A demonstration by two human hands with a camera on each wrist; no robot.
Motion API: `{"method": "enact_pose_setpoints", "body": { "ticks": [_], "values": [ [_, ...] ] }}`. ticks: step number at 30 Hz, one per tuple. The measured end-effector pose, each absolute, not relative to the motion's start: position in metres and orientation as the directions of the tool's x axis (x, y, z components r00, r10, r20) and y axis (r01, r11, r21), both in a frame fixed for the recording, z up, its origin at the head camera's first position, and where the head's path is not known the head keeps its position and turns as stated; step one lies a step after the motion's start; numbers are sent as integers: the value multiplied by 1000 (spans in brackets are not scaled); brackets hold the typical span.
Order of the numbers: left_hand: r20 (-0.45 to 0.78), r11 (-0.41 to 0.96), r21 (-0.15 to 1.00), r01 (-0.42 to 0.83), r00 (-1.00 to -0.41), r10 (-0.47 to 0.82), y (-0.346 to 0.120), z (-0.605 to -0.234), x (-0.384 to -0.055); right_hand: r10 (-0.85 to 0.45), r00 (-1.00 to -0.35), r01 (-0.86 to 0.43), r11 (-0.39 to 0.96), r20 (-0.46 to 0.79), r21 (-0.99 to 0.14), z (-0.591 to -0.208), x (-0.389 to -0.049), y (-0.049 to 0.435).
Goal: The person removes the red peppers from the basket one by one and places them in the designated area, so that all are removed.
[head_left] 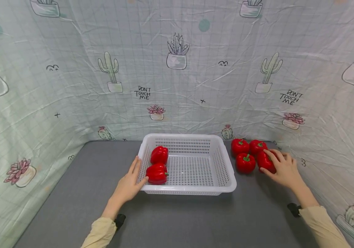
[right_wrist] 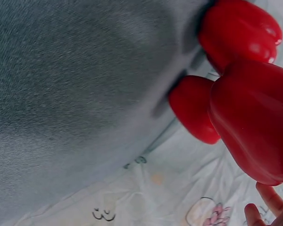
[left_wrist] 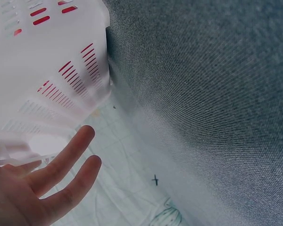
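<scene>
While touching the basket [head_left: 189,188] with straight-fingered left hand [head_left: 129,181] and gripping a pepper [head_left: 264,162] in right hand [head_left: 283,171] near the bench's [head_left: 177,220] far right corner, have two peppers [head_left: 159,155] [head_left: 156,174] inside, four apparently left.

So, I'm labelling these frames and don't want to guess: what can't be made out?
Head view: part of the pepper under the right hand, covered by its fingers.
Right wrist view: most of that hand, cut off by the right and bottom edges.
Left wrist view: the peppers inside the basket, hidden by its wall except through slots.
</scene>
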State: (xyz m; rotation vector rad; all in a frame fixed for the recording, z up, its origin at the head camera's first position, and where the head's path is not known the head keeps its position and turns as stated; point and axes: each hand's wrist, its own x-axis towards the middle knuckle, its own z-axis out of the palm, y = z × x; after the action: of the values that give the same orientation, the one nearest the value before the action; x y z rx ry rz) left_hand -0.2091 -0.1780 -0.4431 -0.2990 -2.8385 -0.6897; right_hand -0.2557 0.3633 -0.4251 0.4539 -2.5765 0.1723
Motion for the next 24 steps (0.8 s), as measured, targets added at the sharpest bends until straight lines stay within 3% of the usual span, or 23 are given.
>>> {"method": "enact_pose_setpoints", "body": {
  "ticks": [24],
  "values": [
    [250,876,417,241,-957,144,-177,-443,-209,-254,-910,-296,951,327,-85,-444,-278,372]
  ]
}}
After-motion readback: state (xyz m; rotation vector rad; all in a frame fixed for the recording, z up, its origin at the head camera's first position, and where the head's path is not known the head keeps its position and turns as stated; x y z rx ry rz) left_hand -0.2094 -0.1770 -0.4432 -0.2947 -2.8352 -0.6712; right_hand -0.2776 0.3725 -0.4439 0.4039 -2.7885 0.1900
